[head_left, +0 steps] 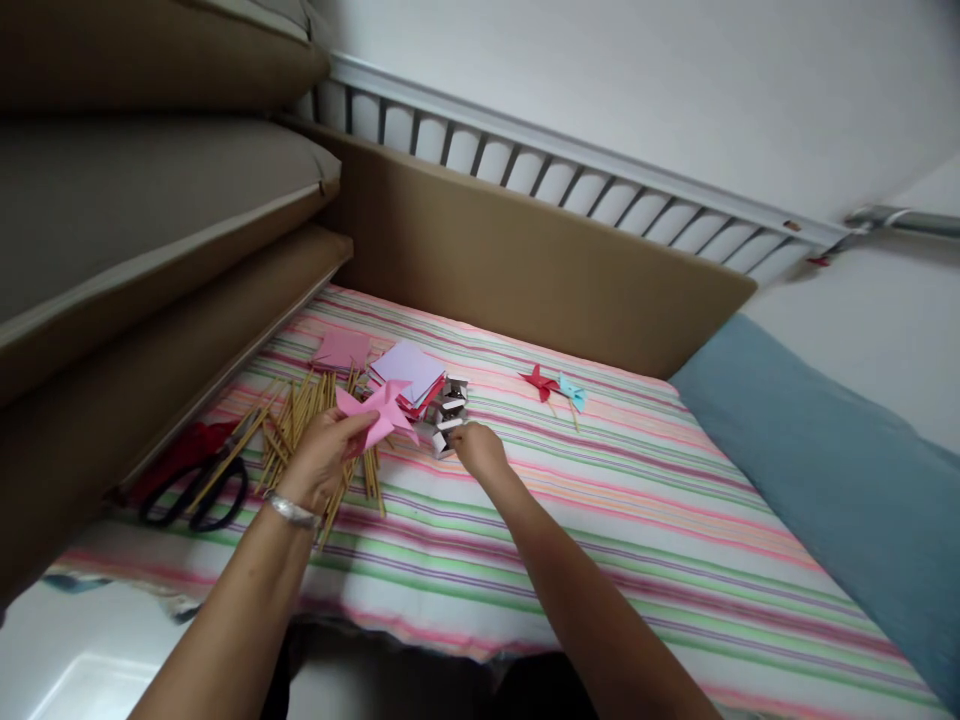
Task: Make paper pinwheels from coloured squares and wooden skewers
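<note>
A pink paper pinwheel (382, 410) is pinched between the thumb and fingers of my left hand (326, 455), which wears a silver bracelet. My right hand (480, 450) reaches to a small compartmented box (450, 415) with dark contents; its fingers are bent together at the near end, and whatever they grip is too small to see. Under and around my left hand lie many thin wooden sticks (281, 430). Beside the box sits a stack of coloured paper squares (409, 372), lilac on top with red below.
Black-handled scissors (217, 495) and a red item (184, 455) lie at the left. Pink paper (343, 348) rests behind the sticks. A red pinwheel (540, 382) and a light blue pinwheel (571, 390) lie farther right on the striped cloth (600, 480). Stacked cushions (165, 200) rise at the left.
</note>
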Demonstrator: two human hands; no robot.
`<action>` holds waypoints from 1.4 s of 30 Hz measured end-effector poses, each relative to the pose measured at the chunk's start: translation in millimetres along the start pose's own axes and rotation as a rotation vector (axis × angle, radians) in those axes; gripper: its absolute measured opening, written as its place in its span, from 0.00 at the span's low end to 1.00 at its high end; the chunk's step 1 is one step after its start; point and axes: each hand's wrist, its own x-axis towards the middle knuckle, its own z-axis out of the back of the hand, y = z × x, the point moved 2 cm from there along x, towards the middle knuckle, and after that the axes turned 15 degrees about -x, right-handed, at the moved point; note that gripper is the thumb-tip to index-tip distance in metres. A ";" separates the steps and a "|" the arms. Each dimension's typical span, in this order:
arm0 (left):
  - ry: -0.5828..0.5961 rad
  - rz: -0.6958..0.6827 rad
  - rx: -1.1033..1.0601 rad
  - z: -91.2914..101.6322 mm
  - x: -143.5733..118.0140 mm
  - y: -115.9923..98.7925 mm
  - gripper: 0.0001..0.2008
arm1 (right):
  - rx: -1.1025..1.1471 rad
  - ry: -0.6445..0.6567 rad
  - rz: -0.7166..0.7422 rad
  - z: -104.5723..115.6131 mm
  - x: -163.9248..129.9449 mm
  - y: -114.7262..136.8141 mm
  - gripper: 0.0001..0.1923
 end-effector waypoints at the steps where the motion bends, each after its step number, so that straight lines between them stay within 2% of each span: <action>1: -0.003 -0.015 -0.020 1.4 -0.1 -2.9 0.11 | -0.031 0.034 -0.009 -0.5 6.9 4.0 0.10; 5: 0.018 -0.041 -0.030 2.2 0.1 -7.9 0.10 | -0.127 0.133 -0.045 -2.7 27.6 18.6 0.09; 8: 0.016 -0.027 -0.020 -1.5 0.0 -7.4 0.11 | -0.164 0.160 -0.055 -5.5 34.1 25.7 0.11; 17: 0.078 0.022 0.051 -11.8 -0.3 14.0 0.13 | -0.130 0.144 -0.011 -10.8 28.3 22.4 0.16; 22: 0.115 0.037 0.076 -15.6 0.0 24.5 0.12 | -0.052 0.102 0.007 -4.6 22.4 17.1 0.10; 25: 0.087 0.060 0.085 -16.4 2.7 27.1 0.13 | 0.003 0.022 0.003 0.3 5.2 6.7 0.12; 29: 0.044 0.052 0.088 -17.6 7.4 26.5 0.14 | 0.054 -0.085 0.002 -1.5 -36.0 -21.4 0.14; 32: 0.029 0.042 0.085 -20.6 8.7 26.9 0.14 | -0.003 -0.026 0.054 -11.7 -61.2 -45.7 0.12; 35: 0.036 0.052 0.102 -24.4 8.1 32.4 0.13 | -0.048 0.040 0.098 -20.2 -69.3 -66.0 0.11; 38: 0.054 0.073 0.140 -25.8 7.6 40.7 0.14 | -0.018 0.040 0.121 -23.3 -68.9 -78.4 0.09; 42: 0.082 0.072 0.157 -24.4 8.3 46.4 0.14 | 0.078 -0.066 0.053 -27.2 -78.6 -80.4 0.13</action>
